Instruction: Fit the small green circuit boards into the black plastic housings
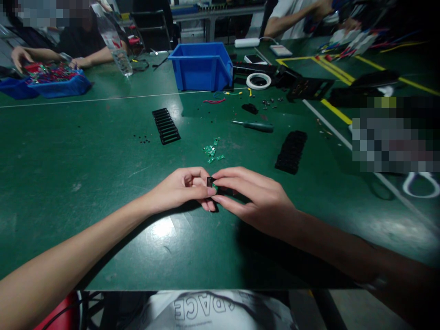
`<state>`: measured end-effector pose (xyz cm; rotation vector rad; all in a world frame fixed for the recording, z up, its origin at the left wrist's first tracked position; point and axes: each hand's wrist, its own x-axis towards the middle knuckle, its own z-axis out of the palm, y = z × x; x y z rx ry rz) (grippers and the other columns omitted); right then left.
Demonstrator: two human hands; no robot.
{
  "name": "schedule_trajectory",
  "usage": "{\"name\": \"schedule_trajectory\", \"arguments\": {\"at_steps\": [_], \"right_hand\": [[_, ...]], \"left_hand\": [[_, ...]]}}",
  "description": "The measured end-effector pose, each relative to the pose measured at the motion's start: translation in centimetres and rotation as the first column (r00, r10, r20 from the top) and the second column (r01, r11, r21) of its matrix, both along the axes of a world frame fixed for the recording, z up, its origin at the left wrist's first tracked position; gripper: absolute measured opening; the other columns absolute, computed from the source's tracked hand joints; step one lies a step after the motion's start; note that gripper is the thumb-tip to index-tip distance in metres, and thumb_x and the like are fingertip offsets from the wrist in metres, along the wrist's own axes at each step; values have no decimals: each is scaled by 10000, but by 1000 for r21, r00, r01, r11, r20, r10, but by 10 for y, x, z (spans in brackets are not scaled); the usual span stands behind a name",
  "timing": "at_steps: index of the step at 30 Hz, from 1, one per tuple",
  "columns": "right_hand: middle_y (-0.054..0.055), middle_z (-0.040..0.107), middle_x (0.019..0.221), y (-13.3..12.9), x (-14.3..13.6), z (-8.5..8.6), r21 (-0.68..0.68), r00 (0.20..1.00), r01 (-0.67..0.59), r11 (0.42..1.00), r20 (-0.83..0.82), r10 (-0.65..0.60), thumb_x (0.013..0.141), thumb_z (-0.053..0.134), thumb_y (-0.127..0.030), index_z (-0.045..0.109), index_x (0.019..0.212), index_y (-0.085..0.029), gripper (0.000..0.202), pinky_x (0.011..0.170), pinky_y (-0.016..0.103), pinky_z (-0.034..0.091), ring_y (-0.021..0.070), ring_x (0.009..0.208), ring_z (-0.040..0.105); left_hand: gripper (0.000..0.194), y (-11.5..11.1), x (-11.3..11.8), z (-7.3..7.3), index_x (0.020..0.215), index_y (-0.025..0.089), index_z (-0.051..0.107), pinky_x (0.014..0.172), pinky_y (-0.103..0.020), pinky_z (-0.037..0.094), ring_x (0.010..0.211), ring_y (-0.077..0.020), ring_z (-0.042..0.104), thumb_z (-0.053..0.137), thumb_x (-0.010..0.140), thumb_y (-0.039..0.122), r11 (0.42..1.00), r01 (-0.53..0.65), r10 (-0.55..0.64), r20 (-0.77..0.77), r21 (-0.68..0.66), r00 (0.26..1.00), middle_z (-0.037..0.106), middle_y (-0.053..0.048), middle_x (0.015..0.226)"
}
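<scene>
My left hand [187,188] grips a small black part [209,181] between thumb and fingers, low over the green table. A small green circuit board [215,187] shows against the black part. My right hand [252,190] meets it from the right, its fingertips pinched round the board and the part's edge. Just beyond my hands lies a loose group of small green boards [209,150]. A black slotted frame [166,126] is at the back left of them, and a stack of black parts [291,152] is on the right.
Behind are a green-handled screwdriver [258,126], a blue bin [201,68], a white tape roll [258,81] and a plastic bottle [117,46]. Blue trays of wires [60,85] stand far left, near a person's hands. Another person's arm [292,23] is at the back right.
</scene>
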<state>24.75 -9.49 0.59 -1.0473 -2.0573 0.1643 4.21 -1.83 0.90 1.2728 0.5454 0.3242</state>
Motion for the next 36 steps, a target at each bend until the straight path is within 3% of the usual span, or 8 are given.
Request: {"name": "schedule_trajectory", "arguments": {"at_steps": [36], "right_hand": [[91, 729, 1130, -2, 0, 1, -19, 1000, -12, 1000, 27, 12, 924, 671, -198, 705, 1067, -169, 150, 927, 301, 574, 189, 1046, 705]], "left_hand": [[249, 1, -2, 2, 922, 123, 560, 702, -241, 576, 726, -152, 733, 715, 905, 317, 998, 56, -55, -30, 23, 998, 757, -84, 784]]}}
